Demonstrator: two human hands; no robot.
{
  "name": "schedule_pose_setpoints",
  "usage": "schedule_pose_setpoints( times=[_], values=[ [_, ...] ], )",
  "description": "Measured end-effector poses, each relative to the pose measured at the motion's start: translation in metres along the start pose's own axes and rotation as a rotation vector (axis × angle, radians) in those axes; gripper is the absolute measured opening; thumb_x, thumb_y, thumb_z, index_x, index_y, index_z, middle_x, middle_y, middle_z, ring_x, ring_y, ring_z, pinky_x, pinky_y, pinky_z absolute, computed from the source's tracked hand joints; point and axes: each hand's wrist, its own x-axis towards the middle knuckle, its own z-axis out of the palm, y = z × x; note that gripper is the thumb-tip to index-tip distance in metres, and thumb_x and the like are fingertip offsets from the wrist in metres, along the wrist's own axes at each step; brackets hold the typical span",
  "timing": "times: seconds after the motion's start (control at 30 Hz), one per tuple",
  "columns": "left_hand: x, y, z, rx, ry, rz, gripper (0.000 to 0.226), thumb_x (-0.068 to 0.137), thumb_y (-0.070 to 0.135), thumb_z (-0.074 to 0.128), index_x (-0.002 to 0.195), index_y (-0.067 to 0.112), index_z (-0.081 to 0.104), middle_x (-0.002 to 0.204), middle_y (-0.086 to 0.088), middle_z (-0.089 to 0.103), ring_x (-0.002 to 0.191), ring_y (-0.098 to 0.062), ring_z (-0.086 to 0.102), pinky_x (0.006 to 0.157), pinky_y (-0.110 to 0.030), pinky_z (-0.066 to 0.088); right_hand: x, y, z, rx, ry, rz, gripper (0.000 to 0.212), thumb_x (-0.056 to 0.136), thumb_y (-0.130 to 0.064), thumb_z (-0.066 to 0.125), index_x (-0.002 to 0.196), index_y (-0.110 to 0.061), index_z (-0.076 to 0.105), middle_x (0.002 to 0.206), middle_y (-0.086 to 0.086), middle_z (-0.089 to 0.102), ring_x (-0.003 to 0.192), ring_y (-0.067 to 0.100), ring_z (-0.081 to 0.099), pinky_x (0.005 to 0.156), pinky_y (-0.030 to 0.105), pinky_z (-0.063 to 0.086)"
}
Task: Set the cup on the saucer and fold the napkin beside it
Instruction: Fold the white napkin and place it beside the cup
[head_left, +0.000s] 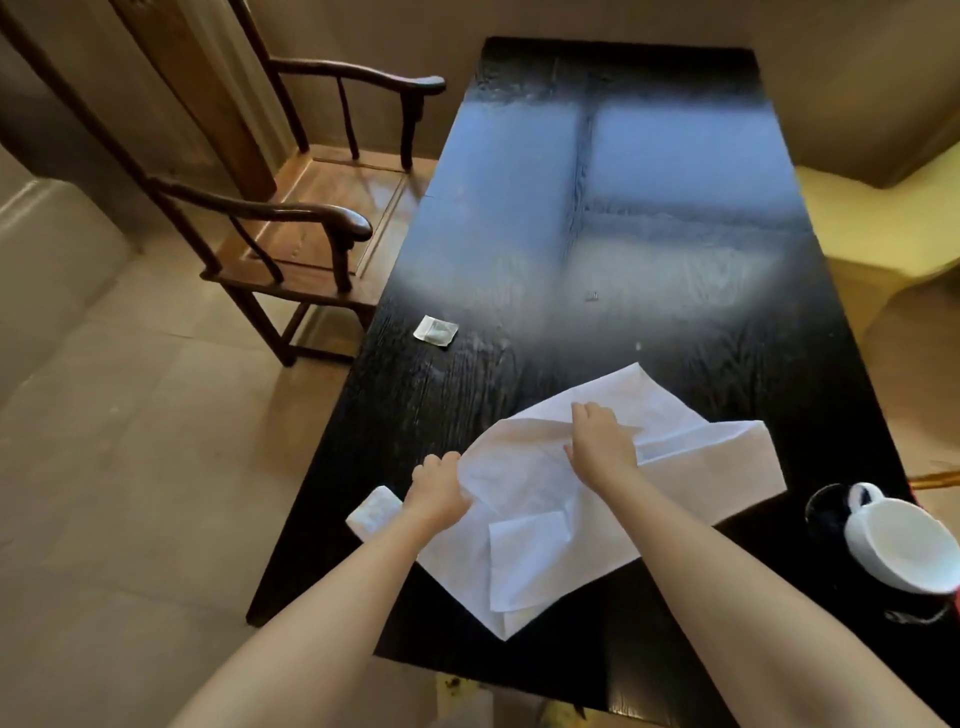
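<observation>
- The left hand (435, 493) is closed on the left edge of the white napkin (571, 499), fingers curled under a raised fold, knuckles up.
- The right hand (600, 439) lies on the napkin near its middle, fingers bent and pinching a ridge of cloth; both bare forearms reach in from the near edge of the view.
- The table (623, 208) is long, black and wood-grained, running from near to far, with a pale sheen across its far half.
- A wooden armchair (311, 218) stands on the tiled floor (130, 415) to the left of the table, its seat turned toward the table.
- The napkin is spread over the near half of the table, rumpled and partly doubled: the right side is folded over into a flat band, one corner points toward the near edge, and another lies toward the far side.
- The white cup (904, 545) sits at the near right of the table, well apart from the napkin's middle, its handle toward the far left. It looks tilted, its open mouth turned toward the camera.
- A dark saucer (826, 506) shows just left of and beneath the cup; whether the cup rests squarely on it I cannot tell.
- A small white packet (374, 512) lies at the left table edge, just beside the left wrist.
- A small square wrapper (435, 330) lies farther off near the left edge.
</observation>
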Motion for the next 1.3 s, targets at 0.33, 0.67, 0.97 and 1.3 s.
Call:
schedule_pose_setpoints(
  times=[0.33,0.67,0.97,1.3],
  values=[
    [0.008,0.023,-0.008,-0.255,0.146,0.134,0.024,0.086,0.014,0.047,0.063,0.010,0.047,0.061,-0.005,0.044,0.064,-0.024,0.042,0.060,-0.033,0.030,0.028,0.002,0.013,-0.158,-0.045,-0.047,0.036,0.086,0.000,0.043,0.121,-0.008,0.044,0.124,0.010,0.047,0.114,0.029,0.044,0.086,0.037,0.039],
    [-0.041,0.142,-0.116,0.183,0.071,0.772,0.022,0.092,0.025,0.052,0.101,0.021,0.071,0.087,-0.011,0.060,0.077,-0.027,0.057,0.069,-0.032,0.042,0.023,0.046,-0.045,0.111,-0.054,0.034,0.063,0.086,-0.038,0.059,0.134,-0.005,0.034,0.132,0.014,0.042,0.121,0.034,0.039,0.087,0.042,0.042],
    [-0.108,0.228,-0.231,0.404,0.213,1.034,0.023,0.090,0.026,0.056,0.108,0.021,0.070,0.096,-0.004,0.065,0.072,-0.011,0.045,0.067,-0.020,0.032,0.022,0.090,-0.174,0.339,0.238,0.096,0.024,0.091,-0.012,0.043,0.094,0.001,0.062,0.107,0.026,0.064,0.100,0.041,0.058,0.074,0.039,0.045],
    [-0.127,0.228,-0.309,0.560,0.444,0.919,0.025,0.085,0.031,0.064,0.106,0.018,0.068,0.071,0.002,0.063,0.071,-0.018,0.057,0.080,-0.031,0.045,-0.015,0.164,-0.305,0.443,0.417,-0.041,0.025,0.090,-0.020,0.058,0.072,-0.007,0.066,0.065,0.000,0.057,0.068,0.017,0.050,0.053,0.028,0.032]
  ],
)
